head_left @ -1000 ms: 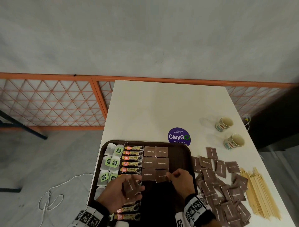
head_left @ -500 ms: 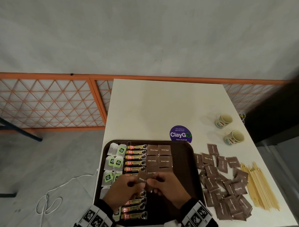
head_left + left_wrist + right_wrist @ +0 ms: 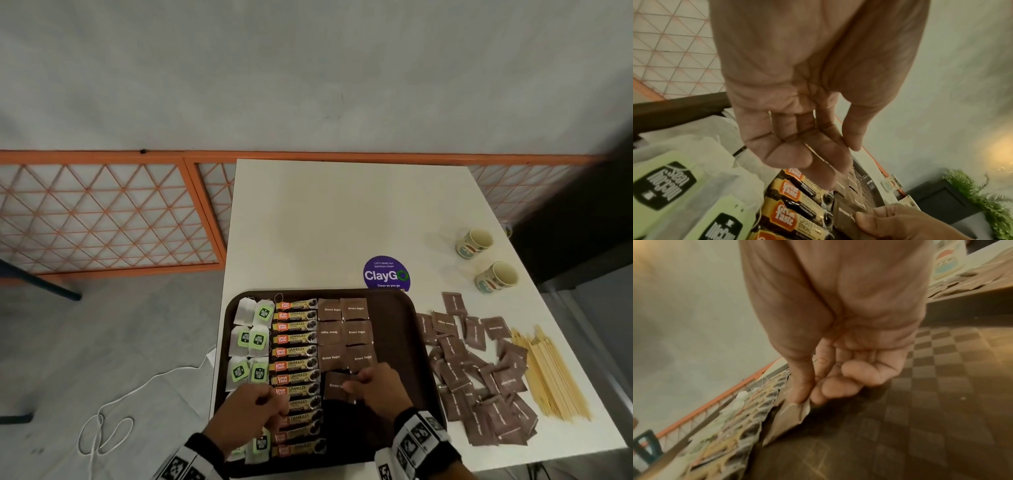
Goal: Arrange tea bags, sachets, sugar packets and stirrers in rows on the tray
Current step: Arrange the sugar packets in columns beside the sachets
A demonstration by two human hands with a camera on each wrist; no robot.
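Brown tray [image 3: 394,308] sits at the near edge of the white surface [image 3: 342,212]. Left column on the tray: tea bags [image 3: 251,337] with green tags, in pairs. Next column: coffee sachets [image 3: 296,351] stacked flat, one below the other. Third block: brown sugar packets [image 3: 344,332], two across, three rows laid.

Right hand [image 3: 378,389] pinches a sugar packet [image 3: 337,385] by its right edge, thumb against fingers, holding it just below the left packet of the third row. In the right wrist view the grip is narrow, thumb and forefinger closed on a crumpled corner of the packet [image 3: 789,418], which hangs low over the tray floor; whether it touches cannot be told.

Left hand [image 3: 248,409] hovers over the lower sachets, fingers loosely curled, holding nothing; the left wrist view shows the palm [image 3: 797,97] bare.

Right of the tray: loose pile of sugar packets [image 3: 479,387], touching and overlapping. Beyond it, wooden stirrers [image 3: 551,377] bundled lengthwise. Two paper cups [image 3: 486,260] further back. Purple round sticker [image 3: 386,274] just behind the tray.
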